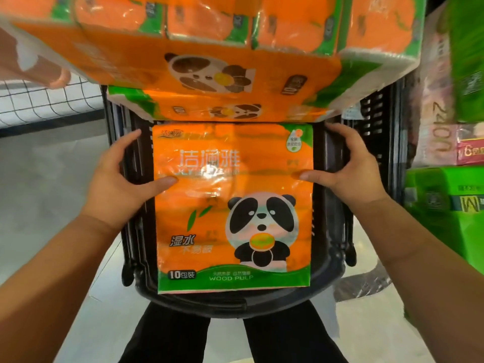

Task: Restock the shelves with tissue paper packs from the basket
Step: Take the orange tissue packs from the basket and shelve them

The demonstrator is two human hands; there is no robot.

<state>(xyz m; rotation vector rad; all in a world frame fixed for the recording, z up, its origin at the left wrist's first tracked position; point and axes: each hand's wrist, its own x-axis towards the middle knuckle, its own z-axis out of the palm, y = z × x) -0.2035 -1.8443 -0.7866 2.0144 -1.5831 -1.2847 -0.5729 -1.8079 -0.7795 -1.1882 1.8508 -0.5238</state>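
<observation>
Left hand: we are spreading it wide at the pack's left edge, with the thumb resting on the top face
Right hand: we are mirroring that at the right edge, equally wide, clasping nothing yet
Orange panda tissue pack: lying flat and face up in the black basket
Why: we are bracketing both sides, likely so the soft pack lifts level
Matching orange packs: stacked just above the basket's far end

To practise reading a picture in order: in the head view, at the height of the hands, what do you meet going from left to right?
left hand → orange pack → right hand → green packs
</observation>
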